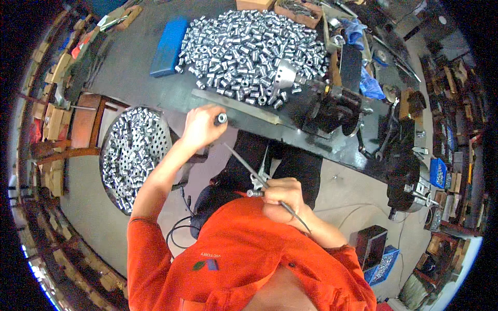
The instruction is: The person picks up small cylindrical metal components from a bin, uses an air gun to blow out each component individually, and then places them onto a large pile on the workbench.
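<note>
My left hand (203,126) is raised at the table's near edge, its fingers closed around a small shiny metal sleeve (222,118) whose open end shows. In front of my chest, my right hand (284,198) is closed on a long thin metal rod (244,160) that slants across the fist and sticks out both ways. A second metal sleeve (253,193) shows beside its fingers. A pointed silvery piece (262,173) rises next to the rod; I cannot tell whether the hand holds it. On the dark table (129,67) lies a big heap of metal sleeves (244,52).
A perforated round tray (162,142) with many sleeves stands to my left. A blue block (170,47) borders the heap, and a flat metal bar (236,106) lies along the edge. A dark vise (332,111) and wrenches (388,127) are at right. A cable (179,228) loops below.
</note>
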A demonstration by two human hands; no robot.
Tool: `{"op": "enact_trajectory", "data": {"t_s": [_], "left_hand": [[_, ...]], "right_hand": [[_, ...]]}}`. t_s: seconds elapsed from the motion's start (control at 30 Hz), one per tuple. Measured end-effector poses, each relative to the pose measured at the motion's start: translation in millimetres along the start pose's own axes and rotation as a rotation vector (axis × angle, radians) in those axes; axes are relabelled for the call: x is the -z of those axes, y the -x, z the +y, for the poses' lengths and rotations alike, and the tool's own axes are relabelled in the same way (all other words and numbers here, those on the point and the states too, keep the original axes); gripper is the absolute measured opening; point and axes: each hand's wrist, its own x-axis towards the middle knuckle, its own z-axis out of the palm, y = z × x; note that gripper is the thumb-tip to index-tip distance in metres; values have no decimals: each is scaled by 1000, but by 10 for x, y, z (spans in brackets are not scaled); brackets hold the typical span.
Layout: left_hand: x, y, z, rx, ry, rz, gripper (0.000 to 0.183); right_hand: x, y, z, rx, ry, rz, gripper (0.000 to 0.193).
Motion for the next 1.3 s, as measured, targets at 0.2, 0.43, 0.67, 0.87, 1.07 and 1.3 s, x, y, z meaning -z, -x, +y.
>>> {"op": "enact_trajectory", "data": {"t_s": [0.2,0.43,0.67,0.87,1.07,1.3], "left_hand": [[20,-809,142,21,35,86,38],[434,-523,-140,160,92,147,30],[941,766,-1143,547,180,289,32],[986,1594,-1595,679,-126,103,32],[671,1353,-1706,730,-371,50,26],[573,1374,-1718,683,-401,42,21]], "right_hand": [[-36,94,22,-40,-38,8,33],[62,54,-23,-64,-5,20,29],[-122,-16,74,-7,-1,28,31],[-181,-118,92,-15,-40,-21,34],[-184,-91,94,-19,-5,16,37],[-165,-47,37,-97,24,91,39]]}}
